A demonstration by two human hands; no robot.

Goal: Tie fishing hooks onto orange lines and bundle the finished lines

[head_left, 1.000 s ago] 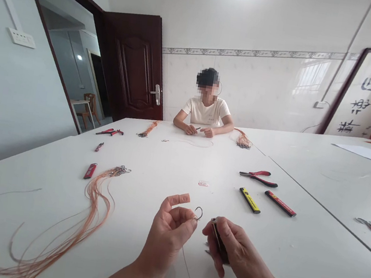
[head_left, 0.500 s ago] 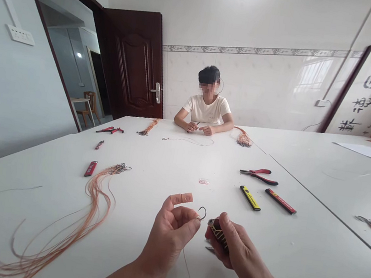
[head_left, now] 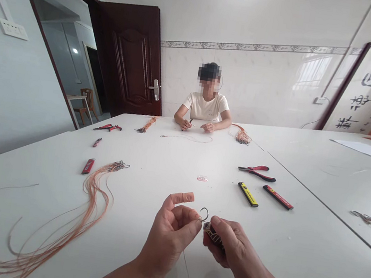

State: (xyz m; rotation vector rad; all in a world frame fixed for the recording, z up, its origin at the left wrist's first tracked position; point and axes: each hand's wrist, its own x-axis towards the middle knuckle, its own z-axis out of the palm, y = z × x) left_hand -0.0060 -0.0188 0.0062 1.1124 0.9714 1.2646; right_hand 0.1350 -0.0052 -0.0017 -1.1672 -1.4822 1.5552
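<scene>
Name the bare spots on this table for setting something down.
Bare tabletop runs between the orange hook bundle and the red pliers, in front of your left hand and right hand. Crowded: around the yellow case and red case.

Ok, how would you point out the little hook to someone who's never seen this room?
On the near end of the white table, find the two raised hands. The left hand, with a taped finger, pinches a small dark fishing hook, curve upward, beside the lighter in the right hand. Unlike the bunched hooks on orange lines nearby, it stands alone in the air.
</scene>
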